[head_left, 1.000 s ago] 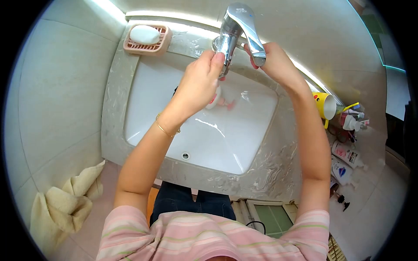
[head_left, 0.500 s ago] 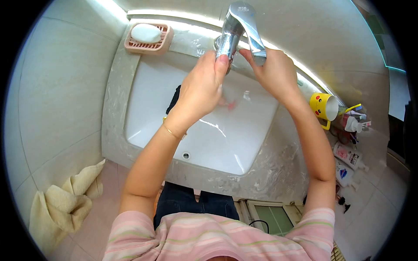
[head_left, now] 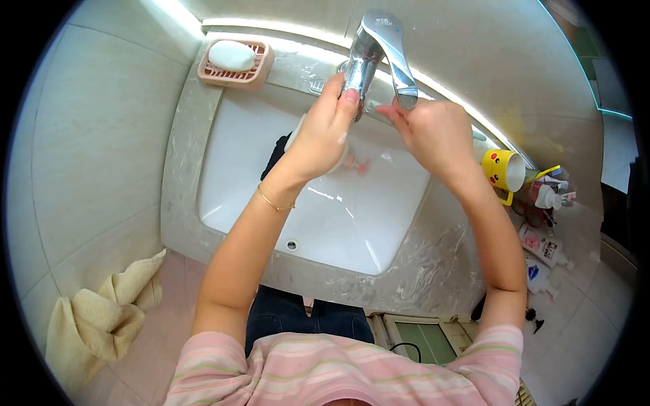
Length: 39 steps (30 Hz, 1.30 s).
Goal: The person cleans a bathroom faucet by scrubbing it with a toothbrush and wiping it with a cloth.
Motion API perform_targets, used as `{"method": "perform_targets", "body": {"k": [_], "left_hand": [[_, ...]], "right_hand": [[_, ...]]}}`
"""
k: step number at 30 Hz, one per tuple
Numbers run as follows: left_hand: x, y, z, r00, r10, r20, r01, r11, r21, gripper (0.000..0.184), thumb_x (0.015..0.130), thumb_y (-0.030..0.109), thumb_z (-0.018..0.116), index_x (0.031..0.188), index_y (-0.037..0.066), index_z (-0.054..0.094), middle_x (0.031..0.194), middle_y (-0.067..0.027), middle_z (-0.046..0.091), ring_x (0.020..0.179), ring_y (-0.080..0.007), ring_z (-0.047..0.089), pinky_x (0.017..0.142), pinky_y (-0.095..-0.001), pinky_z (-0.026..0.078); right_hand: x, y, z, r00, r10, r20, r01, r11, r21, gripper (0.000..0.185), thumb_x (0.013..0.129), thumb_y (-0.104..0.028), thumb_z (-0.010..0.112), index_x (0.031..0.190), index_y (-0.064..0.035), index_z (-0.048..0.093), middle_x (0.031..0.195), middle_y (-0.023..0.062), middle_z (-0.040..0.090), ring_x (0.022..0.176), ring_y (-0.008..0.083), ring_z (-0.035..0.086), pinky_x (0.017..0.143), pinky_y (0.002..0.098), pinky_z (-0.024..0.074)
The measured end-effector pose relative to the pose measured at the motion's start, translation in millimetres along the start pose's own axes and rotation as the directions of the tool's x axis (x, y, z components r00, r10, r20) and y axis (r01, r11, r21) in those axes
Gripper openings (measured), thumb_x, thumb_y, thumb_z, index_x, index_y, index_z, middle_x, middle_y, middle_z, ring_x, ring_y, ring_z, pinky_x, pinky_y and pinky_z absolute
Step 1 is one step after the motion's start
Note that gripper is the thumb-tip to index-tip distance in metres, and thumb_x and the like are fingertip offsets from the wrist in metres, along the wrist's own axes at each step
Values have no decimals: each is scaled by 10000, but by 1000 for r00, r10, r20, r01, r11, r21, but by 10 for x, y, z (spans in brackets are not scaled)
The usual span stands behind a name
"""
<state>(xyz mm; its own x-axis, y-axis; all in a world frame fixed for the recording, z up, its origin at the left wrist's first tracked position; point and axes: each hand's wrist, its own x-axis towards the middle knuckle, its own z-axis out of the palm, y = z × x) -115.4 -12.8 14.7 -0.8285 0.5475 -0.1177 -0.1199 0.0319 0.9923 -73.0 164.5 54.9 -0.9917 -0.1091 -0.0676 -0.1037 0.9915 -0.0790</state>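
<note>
My left hand (head_left: 323, 139) is wrapped round the spout of the chrome faucet (head_left: 369, 57), thumb on top and the other fingers mostly hidden beneath. Just right of the spout, my right hand (head_left: 437, 139) is below the lever handle (head_left: 403, 84), its thumb and bent fingers close together; whether anything is between them is too small to tell. In the white sink (head_left: 338, 223), a black item (head_left: 274, 157) and a white container are partly covered by my left hand. A pink piece (head_left: 362, 168) shows beside them.
A pink soap dish (head_left: 256, 73) holding white soap (head_left: 231, 55) is on the back left of the counter. On the right are a yellow cup (head_left: 496, 169), toothbrushes and several bottles (head_left: 539, 245). A cream towel (head_left: 101, 318) hangs at lower left.
My right hand has come away from behind the lever, moving down and to the right. My left hand stays on the spout, and more of the black item shows beside it.
</note>
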Motion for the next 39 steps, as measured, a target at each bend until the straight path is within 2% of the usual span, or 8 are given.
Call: {"method": "perform_targets", "body": {"k": [7,13,18,22,27,30,34,39], "left_hand": [[43,-21,-55,1000,17,1,-17,996,-88,506,1005,291,415,1392,-29,356,1031,-77,552,943,-145,494,896,-286,414],[43,-42,1,996,-55,-68,30,946,-322,471,969,252,534,1327,-48,471,985,4,573,840,-71,455,789,-219,384],[36,-55,-62,995,-94,-21,82,947,-312,510,970,236,526,1344,-90,408,1040,-67,587,924,-97,502,858,-249,408],[65,-93,-64,992,-126,-23,104,899,-426,460,961,208,545,1303,-86,456,1004,-38,595,887,-82,500,830,-234,404],[68,-68,-88,992,-125,4,115,893,-436,421,960,187,548,1276,-84,482,1065,-53,608,946,-94,523,871,-252,405],[74,-66,-56,993,-117,7,108,885,-453,414,957,194,543,1261,-81,489,943,-20,590,834,-72,488,783,-223,408],[106,-40,-30,992,-124,24,121,883,-453,386,972,197,509,1243,-77,504,1045,-68,606,955,-115,524,888,-267,408],[102,-52,-23,995,-76,64,97,884,-457,391,983,193,473,1254,-89,495,1149,-117,613,1081,-158,554,993,-311,407]], "right_hand": [[247,208,64,986,40,-162,-31,998,60,106,767,-141,606,799,-54,656,651,160,634,619,337,630,565,446,487],[102,92,82,992,95,80,-108,981,164,113,752,-100,583,827,-63,659,680,175,636,641,350,632,602,454,498],[262,224,141,982,36,-184,-13,992,125,110,782,-157,613,820,-65,661,655,159,628,604,342,622,566,447,492],[74,72,1,1000,13,-19,-12,1000,29,124,787,-169,615,837,-68,664,655,158,628,597,340,622,552,441,492],[270,219,143,921,-47,-387,71,996,48,358,854,-388,661,693,-70,628,540,127,578,458,343,548,451,411,416],[110,73,50,973,51,-224,-47,999,24,215,837,-261,664,734,-74,641,585,140,595,510,342,576,483,422,436],[-7,7,-93,992,-49,-114,29,985,-171,109,794,-168,625,747,-71,641,615,113,629,555,291,631,503,404,487],[67,147,-61,960,-38,-278,3,992,-124,172,810,-209,638,689,-91,611,602,98,623,520,274,616,474,380,473]]}}
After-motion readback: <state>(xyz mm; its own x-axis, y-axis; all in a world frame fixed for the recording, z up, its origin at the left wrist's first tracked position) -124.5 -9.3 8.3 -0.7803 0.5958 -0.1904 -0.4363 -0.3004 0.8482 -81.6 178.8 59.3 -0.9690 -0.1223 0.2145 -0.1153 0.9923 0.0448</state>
